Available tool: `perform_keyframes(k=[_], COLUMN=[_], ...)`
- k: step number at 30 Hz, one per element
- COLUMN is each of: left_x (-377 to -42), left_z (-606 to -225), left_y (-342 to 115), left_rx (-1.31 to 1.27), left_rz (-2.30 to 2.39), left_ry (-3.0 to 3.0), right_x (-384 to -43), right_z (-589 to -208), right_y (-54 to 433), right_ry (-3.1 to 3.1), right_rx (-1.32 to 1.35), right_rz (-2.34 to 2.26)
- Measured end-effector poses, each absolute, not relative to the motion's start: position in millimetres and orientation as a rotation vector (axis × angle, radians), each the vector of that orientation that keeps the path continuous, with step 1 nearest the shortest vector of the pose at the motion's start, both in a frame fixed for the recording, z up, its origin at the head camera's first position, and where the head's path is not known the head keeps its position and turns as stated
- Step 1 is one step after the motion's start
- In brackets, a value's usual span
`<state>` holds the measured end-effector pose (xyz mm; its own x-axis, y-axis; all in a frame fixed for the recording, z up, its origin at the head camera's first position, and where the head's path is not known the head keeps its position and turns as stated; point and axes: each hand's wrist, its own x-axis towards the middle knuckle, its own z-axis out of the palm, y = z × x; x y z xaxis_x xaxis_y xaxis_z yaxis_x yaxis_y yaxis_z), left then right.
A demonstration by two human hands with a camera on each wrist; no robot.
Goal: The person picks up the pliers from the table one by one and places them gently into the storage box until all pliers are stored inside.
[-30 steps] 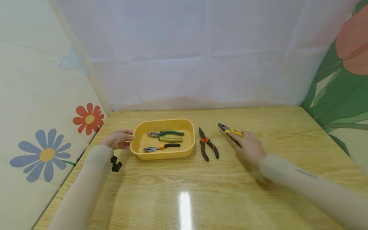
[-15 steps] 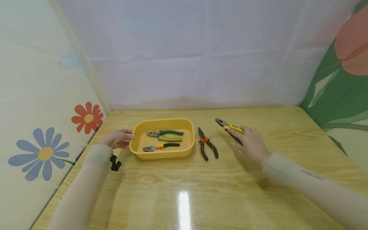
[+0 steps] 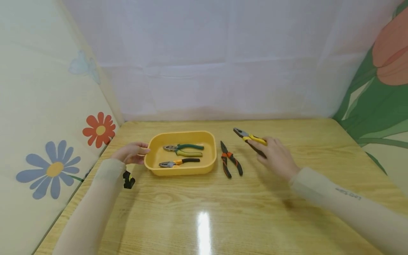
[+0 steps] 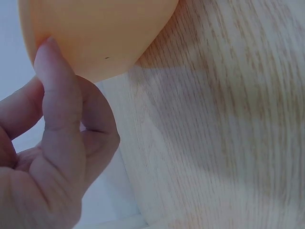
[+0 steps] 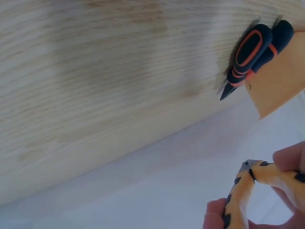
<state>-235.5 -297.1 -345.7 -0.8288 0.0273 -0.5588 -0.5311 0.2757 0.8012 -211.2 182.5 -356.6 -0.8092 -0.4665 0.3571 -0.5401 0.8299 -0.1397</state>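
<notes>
My left hand (image 3: 131,154) pinches the left end of a yellow plastic tray (image 3: 183,172); in the left wrist view its thumb (image 4: 59,90) lies against the tray's outer wall. Inside the tray are pliers with green handles (image 3: 190,154) and, nearer me, pliers with black and orange handles (image 3: 190,160). My right hand (image 3: 278,159) grips combination pliers with yellow and black handles (image 3: 257,139), raised over the table with the nose pointing up and left. The right wrist view shows their yellow handles (image 5: 238,205) spread apart between thumb and fingers.
Long-nose pliers with black and orange handles (image 3: 236,165) lie spread on the wooden table (image 3: 165,212), just right of the tray. A white sheet (image 3: 204,88) hangs behind the table, and a flower-printed cloth (image 3: 38,117) stands along the left side.
My right hand has lifted the yellow and black pliers and carried them left and away from me, toward the long-nose pliers. My left hand keeps its place at the tray.
</notes>
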Motion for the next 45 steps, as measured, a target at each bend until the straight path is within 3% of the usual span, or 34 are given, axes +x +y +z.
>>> perform_keyframes(k=[23,45], left_x=[-236,-237], left_z=[-345,-346], left_y=[-297,-296], left_rx=[-0.453,-0.461], left_rz=[1.559,1.557], left_ry=[2.093,2.1], right_x=[-208,-212], right_z=[-336,-340], right_y=[159,138], right_ry=[-2.666,-2.582], right_rx=[0.852,0.953], right_rz=[0.36,0.392])
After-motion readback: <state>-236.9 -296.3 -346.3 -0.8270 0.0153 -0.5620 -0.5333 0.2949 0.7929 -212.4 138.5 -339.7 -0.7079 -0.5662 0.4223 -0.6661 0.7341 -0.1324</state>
